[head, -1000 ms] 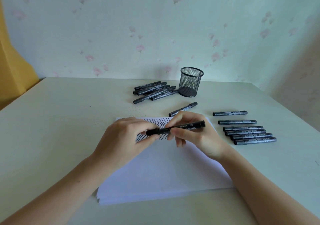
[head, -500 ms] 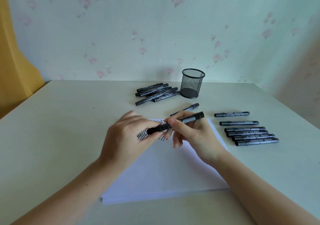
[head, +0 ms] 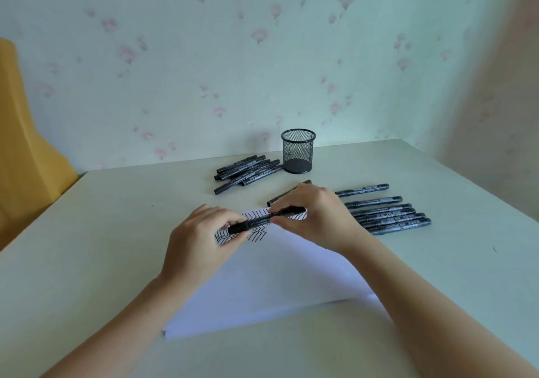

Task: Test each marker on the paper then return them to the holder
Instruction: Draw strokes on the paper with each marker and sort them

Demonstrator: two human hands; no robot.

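Marker in hands: slim black plastic marker (head: pixel 264 220) held level just above the paper, slanting from lower left to upper right; both hands on it.
Left hand: left hand (head: pixel 201 243) grips the marker's left end, thumb and fingers curled round it; cap or barrel end, cannot tell.
Right hand: right hand (head: pixel 315 217) pinches the marker's right half between thumb and fingertips, other fingers bent over it.
Paper: white paper stack (head: pixel 262 278) flat on the bench under both hands, slightly skewed; black zigzag test strokes (head: pixel 253 232) along its far edge, partly hidden by the hands.
Holder: black round wire-mesh pen holder (head: pixel 298 150) upright near the far bench edge, well apart from the hands; no marker visible inside.
Marker pile: loose heap of black markers (head: pixel 248 172) lying just left of the holder, overlapping, the nearest touching or nearly touching its base.
Marker row: black markers in a neat row (head: pixel 382 210) on the bench right of the paper, roughly parallel, the nearer four tightly packed.
Single marker: one black marker (head: pixel 277 199) lying beyond the paper's far edge, mostly hidden behind the right hand.
Bench: pale off-white bench (head: pixel 87 246) carrying everything.
Background: pale wallpaper with pink flowers (head: pixel 262 57) behind; yellow fabric shape (head: pixel 26 144) at far left.
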